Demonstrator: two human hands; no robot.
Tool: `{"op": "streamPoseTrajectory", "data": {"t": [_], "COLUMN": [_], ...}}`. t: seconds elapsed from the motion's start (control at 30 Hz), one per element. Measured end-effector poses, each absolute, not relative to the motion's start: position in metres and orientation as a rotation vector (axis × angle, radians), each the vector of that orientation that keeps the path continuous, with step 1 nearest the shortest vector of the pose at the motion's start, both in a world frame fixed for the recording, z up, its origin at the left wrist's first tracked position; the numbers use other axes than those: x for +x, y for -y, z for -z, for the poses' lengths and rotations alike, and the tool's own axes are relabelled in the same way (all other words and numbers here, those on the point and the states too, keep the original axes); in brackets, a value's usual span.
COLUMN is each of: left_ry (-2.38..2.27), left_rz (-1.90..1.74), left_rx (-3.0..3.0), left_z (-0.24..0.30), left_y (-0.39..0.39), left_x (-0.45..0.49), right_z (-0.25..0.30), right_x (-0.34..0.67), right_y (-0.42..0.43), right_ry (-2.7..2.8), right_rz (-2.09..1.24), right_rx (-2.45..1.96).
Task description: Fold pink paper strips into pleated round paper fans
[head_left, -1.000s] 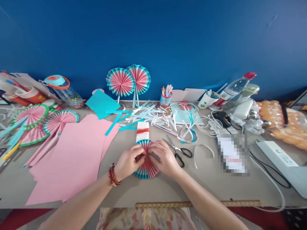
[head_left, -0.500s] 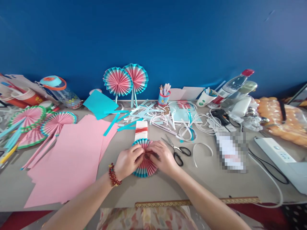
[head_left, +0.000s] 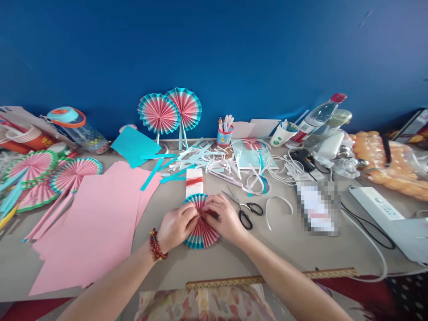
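Observation:
A round pleated paper fan [head_left: 202, 234], pink with a blue and white rim, lies on the table under both my hands. My left hand [head_left: 179, 225], with a red bead bracelet on its wrist, is closed in a pinch near the fan's middle. From the other side my right hand [head_left: 224, 218] pinches close to the same spot, fingertips almost meeting the left ones. Whatever finer thing sits between the fingertips is hidden. Just beyond the fan's top edge lies a white card wound with red thread [head_left: 194, 182]. Scissors [head_left: 246, 207] with black handles rest open right of my right hand.
Pink paper sheets [head_left: 90, 223] spread out at left, beside finished fans [head_left: 76, 174]. Paper strips [head_left: 200, 156] are heaped behind the card. Two fans [head_left: 158, 113] lean on the blue wall. A phone-like blurred object [head_left: 316, 207] and a power strip [head_left: 384, 214] lie at right.
The view has shifted slightly, so the table things sit a little further left. Both hands stay at the fan's middle, with only small finger movement.

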State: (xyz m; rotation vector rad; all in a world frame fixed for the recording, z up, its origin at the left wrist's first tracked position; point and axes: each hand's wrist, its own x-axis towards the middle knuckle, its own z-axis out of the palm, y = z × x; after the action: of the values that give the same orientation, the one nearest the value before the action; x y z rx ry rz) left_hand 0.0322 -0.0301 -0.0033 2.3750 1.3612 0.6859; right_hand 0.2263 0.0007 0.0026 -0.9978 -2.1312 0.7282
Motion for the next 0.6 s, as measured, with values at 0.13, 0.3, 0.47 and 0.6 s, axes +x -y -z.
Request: {"op": "streamPoseTrajectory", "data": {"t": [0.13, 0.3, 0.47, 0.6], "left_ry": [-1.351, -1.338, -1.329, -1.348], "left_rz": [-0.763, -0.776, -0.709, -0.713], "left_rx": [2.269, 2.259, 2.295, 2.29], "left_z": [0.0015, 0.0005, 0.0027, 0.0018], "left_y": [0.0277, 0.0272, 0.0299, 0.0299], "left_x": [0.0309, 0.0297, 0.032, 0.033], "right_z": [-0.0057, -0.0011, 0.0028, -0.0006], "right_x": [0.2285, 0.2283, 0.2261, 0.2276], "right_y": [-0.0017, 0.0001, 0.0011, -0.0011], "right_ry": [2.106, 2.18, 2.189, 2.161], "right_rz": [-0.725, -0.653, -0.692, -0.708], "right_rx": [-0.981, -0.998, -0.999, -0.996]}}
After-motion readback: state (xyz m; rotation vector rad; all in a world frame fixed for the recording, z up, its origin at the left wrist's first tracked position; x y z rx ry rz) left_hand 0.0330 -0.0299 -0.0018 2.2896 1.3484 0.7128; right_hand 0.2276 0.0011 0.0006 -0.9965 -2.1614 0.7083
